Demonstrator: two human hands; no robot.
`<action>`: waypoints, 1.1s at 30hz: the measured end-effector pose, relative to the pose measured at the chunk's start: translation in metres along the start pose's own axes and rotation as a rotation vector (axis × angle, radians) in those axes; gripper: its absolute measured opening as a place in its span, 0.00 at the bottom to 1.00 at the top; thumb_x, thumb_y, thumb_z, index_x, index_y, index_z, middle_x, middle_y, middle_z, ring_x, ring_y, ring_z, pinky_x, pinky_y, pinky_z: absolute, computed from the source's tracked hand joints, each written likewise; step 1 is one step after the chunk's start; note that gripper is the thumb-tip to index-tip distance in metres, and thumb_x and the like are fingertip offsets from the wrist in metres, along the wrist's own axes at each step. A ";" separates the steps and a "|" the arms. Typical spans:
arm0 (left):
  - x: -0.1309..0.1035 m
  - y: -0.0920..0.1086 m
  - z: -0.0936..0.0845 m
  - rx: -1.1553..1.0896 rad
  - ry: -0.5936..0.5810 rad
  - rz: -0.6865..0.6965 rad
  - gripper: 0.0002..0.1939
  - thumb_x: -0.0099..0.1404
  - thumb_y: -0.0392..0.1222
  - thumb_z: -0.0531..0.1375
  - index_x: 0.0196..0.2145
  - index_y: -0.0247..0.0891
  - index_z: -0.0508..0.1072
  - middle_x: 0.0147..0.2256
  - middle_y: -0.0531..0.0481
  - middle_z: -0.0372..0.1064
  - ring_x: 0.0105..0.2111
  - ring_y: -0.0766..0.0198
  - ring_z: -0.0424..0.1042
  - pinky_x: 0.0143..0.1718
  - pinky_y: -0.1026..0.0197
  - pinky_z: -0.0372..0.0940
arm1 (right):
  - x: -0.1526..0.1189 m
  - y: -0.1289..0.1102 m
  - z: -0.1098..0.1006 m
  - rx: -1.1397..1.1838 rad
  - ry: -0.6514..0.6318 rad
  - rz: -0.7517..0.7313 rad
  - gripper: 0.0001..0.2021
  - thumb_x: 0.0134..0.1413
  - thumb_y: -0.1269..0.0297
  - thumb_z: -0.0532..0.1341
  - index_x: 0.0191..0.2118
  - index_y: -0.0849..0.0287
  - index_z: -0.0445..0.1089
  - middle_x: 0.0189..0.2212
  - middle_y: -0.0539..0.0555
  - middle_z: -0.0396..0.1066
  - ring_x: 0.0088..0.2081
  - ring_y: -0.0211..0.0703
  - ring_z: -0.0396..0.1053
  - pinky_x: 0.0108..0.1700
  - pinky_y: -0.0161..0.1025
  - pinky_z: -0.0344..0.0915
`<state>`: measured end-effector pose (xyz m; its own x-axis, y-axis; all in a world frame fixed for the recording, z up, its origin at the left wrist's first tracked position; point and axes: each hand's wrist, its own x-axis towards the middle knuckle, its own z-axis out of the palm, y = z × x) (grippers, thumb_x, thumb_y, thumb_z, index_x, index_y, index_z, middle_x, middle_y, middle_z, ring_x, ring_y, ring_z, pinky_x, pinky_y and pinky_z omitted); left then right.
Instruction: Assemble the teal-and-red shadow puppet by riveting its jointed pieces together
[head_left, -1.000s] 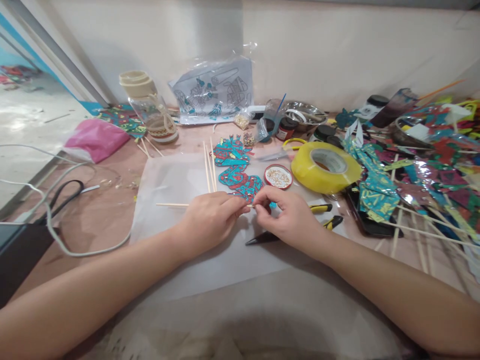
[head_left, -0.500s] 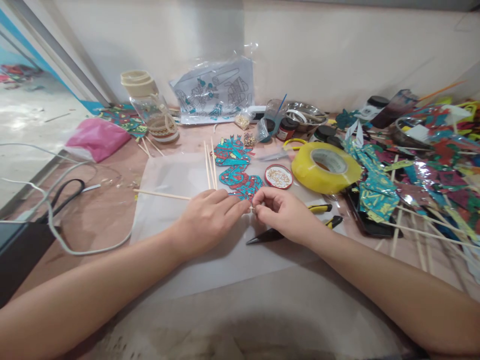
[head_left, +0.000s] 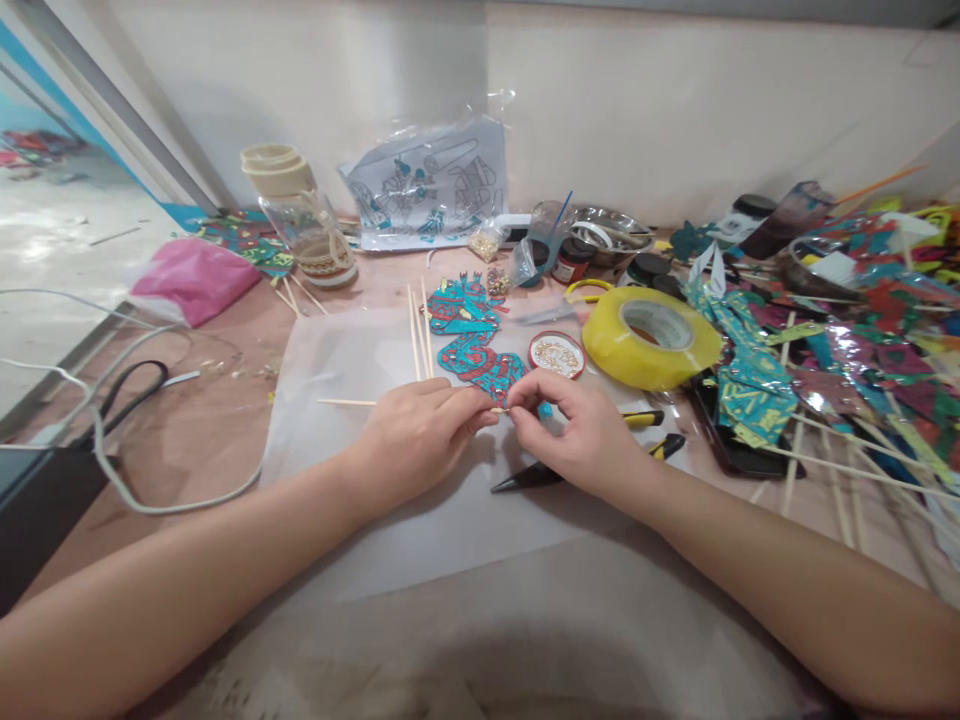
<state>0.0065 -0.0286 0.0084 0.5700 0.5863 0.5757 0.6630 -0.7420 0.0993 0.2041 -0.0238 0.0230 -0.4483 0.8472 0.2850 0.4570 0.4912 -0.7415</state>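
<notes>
Both of my hands are over a pale sheet (head_left: 322, 500) on the table (head_left: 225, 420), fingertips nearly meeting at its middle. My left hand (head_left: 424, 430) is closed on a thin wooden stick (head_left: 347, 403); 1 end sticks out to the left of the hand, and a short pale tip shows at the fingertips. The stick lies crosswise, just in front of a turquoise and red cutout (head_left: 480, 360), which rests on the sheet, partly hidden by my fingers.

My right hand (head_left: 577, 425) has its thumb and forefinger drawn together at that pale tip. Whether they grip it, or something smaller, I cannot tell: the detail is too small.

Loose sticks (head_left: 415, 335) lie beside the cutout, on its left, pointing away from me. Beyond my right hand is a red-rimmed lid (head_left: 532, 352) holding small beads (head_left: 559, 355). To the right of the lid, near it, lies 1 large roll of yellow tape (head_left: 637, 365). A pair of pliers (head_left: 525, 477) lies partly under my right hand, dark nose to the left, yellow and black handles to the right. A bottle (head_left: 304, 210) stands at the back left, near a pink bag (head_left: 195, 280).
</notes>
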 end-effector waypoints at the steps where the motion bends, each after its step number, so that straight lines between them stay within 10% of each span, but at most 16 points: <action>1: 0.000 0.000 0.000 0.003 -0.001 -0.001 0.13 0.72 0.43 0.50 0.34 0.37 0.71 0.26 0.53 0.74 0.24 0.67 0.68 0.28 0.63 0.60 | 0.000 0.000 0.000 -0.005 -0.003 -0.004 0.03 0.52 0.70 0.56 0.32 0.57 0.66 0.25 0.47 0.68 0.28 0.36 0.64 0.33 0.32 0.61; 11: -0.001 0.001 0.003 0.008 0.001 0.036 0.14 0.72 0.41 0.51 0.32 0.36 0.72 0.23 0.53 0.70 0.23 0.66 0.66 0.27 0.63 0.59 | -0.001 0.001 0.001 -0.036 -0.043 -0.023 0.04 0.49 0.73 0.56 0.28 0.58 0.64 0.23 0.46 0.65 0.26 0.34 0.62 0.30 0.31 0.58; 25: -0.005 0.001 0.003 0.102 -0.033 0.095 0.10 0.70 0.39 0.53 0.35 0.37 0.73 0.27 0.52 0.73 0.26 0.63 0.65 0.30 0.61 0.60 | 0.001 0.004 0.007 0.390 -0.152 0.335 0.01 0.47 0.69 0.56 0.29 0.58 0.63 0.21 0.43 0.60 0.23 0.32 0.57 0.25 0.31 0.53; 33: -0.002 -0.001 0.002 -0.080 0.000 -0.050 0.11 0.71 0.42 0.54 0.36 0.36 0.74 0.29 0.51 0.73 0.29 0.64 0.70 0.32 0.63 0.62 | 0.001 -0.001 0.001 0.157 -0.060 0.144 0.06 0.57 0.65 0.54 0.33 0.59 0.66 0.25 0.47 0.66 0.27 0.34 0.62 0.30 0.32 0.59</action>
<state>0.0054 -0.0284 0.0051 0.5374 0.6232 0.5682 0.6496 -0.7356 0.1924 0.2028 -0.0235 0.0237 -0.4340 0.8905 0.1364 0.3961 0.3246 -0.8589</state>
